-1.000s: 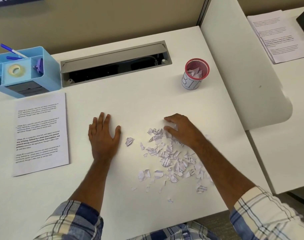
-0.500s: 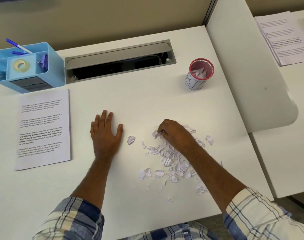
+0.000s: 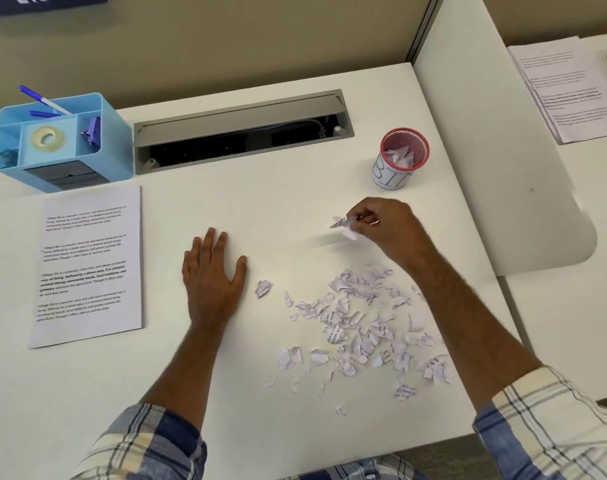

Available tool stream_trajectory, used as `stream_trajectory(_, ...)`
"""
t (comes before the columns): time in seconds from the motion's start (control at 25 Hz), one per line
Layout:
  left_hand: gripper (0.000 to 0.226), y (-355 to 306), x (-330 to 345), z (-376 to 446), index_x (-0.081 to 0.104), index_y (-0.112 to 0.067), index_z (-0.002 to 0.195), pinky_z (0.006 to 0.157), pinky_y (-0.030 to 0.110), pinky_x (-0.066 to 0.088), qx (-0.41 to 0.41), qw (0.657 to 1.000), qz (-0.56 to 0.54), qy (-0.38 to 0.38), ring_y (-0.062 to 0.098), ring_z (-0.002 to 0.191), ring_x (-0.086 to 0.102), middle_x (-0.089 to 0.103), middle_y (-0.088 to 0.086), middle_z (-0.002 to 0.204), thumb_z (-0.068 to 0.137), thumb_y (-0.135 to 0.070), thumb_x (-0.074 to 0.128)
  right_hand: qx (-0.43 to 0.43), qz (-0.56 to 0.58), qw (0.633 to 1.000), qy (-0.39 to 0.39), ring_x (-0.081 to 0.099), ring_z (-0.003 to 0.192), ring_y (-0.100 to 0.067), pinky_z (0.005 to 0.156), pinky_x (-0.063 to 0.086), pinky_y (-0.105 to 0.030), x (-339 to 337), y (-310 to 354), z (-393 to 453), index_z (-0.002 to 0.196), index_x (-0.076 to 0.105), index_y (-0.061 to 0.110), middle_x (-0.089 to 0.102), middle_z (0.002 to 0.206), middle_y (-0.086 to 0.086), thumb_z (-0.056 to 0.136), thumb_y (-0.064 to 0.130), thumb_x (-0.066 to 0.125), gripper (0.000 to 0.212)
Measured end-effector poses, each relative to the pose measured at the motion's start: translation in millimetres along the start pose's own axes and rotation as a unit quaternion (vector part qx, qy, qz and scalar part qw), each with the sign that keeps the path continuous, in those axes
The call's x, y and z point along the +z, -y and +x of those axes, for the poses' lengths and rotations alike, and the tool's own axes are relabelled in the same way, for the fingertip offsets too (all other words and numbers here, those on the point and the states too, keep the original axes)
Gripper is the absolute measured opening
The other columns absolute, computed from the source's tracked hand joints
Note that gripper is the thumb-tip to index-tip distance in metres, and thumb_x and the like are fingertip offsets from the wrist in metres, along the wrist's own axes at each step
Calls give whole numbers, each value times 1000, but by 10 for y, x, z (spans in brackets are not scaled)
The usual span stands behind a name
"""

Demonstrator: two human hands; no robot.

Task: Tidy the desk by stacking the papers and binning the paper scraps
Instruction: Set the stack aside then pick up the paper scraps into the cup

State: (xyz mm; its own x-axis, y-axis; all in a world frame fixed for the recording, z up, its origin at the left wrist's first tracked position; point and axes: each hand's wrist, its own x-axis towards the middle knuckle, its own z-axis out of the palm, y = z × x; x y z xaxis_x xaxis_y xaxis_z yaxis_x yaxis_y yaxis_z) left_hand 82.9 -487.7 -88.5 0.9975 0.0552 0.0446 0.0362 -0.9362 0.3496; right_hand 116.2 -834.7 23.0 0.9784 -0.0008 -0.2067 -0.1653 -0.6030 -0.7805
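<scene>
Several torn paper scraps (image 3: 361, 327) lie scattered on the white desk (image 3: 288, 209) in front of me, right of centre. My right hand (image 3: 381, 226) is raised above the desk and pinches a few paper scraps (image 3: 345, 226) between fingers and thumb, a short way below and left of the bin. The bin (image 3: 400, 157) is a small red-rimmed mesh cup labelled BIN, with scraps inside. My left hand (image 3: 210, 275) lies flat on the desk, fingers straight, holding nothing. A printed sheet of paper (image 3: 87, 268) lies at the left.
A blue desk organiser (image 3: 53, 143) with pens, tape and clips stands at the back left. A grey cable tray (image 3: 239, 129) is open along the back. A white divider panel (image 3: 496, 161) borders the right; more printed papers (image 3: 565, 88) lie beyond it.
My right hand closed on some scraps from the pile, lifted them and moved up and right toward the bin. My left hand stayed flat in place.
</scene>
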Motion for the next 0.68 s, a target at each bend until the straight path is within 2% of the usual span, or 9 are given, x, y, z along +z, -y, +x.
stream_trajectory(0.12, 65, -1, 2, 6, 40, -21, 159, 130, 48, 17, 2, 1000, -1, -2, 28, 159, 21, 31, 0, 170, 103, -52, 46, -21, -10, 998, -55, 65, 73, 6, 70, 46, -6, -303, 42, 284, 96, 75, 15, 76, 91, 3, 88, 7, 74, 10)
stream_trajectory(0.24, 65, 9, 10, 3, 39, -21, 159, 130, 48, 17, 1, 1000, 2, 1, 27, 160, 21, 30, 0, 171, 103, -52, 46, -40, -30, 991, -125, 66, 75, 4, 74, 49, -8, -622, 87, 542, 97, 75, 12, 76, 93, 0, 87, 8, 71, 12)
stream_trajectory(0.32, 65, 24, 20, 6, 39, -21, 159, 130, 48, 17, 3, 1000, 2, 0, 27, 160, 21, 30, -1, 171, 103, -53, 45, -47, -49, 985, -158, 68, 81, 3, 76, 50, -9, -789, 77, 662, 102, 74, 10, 76, 97, 1, 86, 8, 67, 17)
stream_trajectory(0.4, 65, 33, 29, 9, 40, -21, 159, 130, 48, 17, 0, 1000, 4, -4, 27, 160, 21, 30, -1, 171, 103, -53, 45, -38, -71, 982, -169, 71, 93, -8, 80, 52, -11, -887, 28, 751, 110, 73, 10, 75, 107, -2, 88, 8, 64, 24)
stream_trajectory(0.52, 65, 34, 37, 4, 41, -21, 159, 130, 48, 17, 2, 1000, 1, -6, 27, 159, 22, 31, -1, 170, 102, -52, 46, -14, -77, 982, -174, 65, 103, -13, 86, 49, -13, -883, -97, 754, 115, 71, 14, 71, 117, -4, 87, 9, 63, 30)
stream_trajectory(0.6, 65, 30, 39, 3, 41, -21, 159, 130, 47, 16, 0, 1000, 1, -5, 27, 160, 21, 30, -2, 171, 102, -53, 46, -35, -71, 977, -200, 60, 101, -12, 87, 45, -12, -786, -177, 652, 113, 70, 12, 66, 116, -8, 86, 8, 64, 27)
stream_trajectory(0.68, 65, 28, 35, 1, 41, -21, 159, 130, 47, 16, -1, 1000, 2, -7, 27, 160, 21, 30, -2, 171, 102, -52, 46, -69, -54, 972, -217, 58, 94, -11, 83, 50, -18, -635, -278, 505, 109, 69, 11, 63, 113, -11, 87, 5, 65, 23)
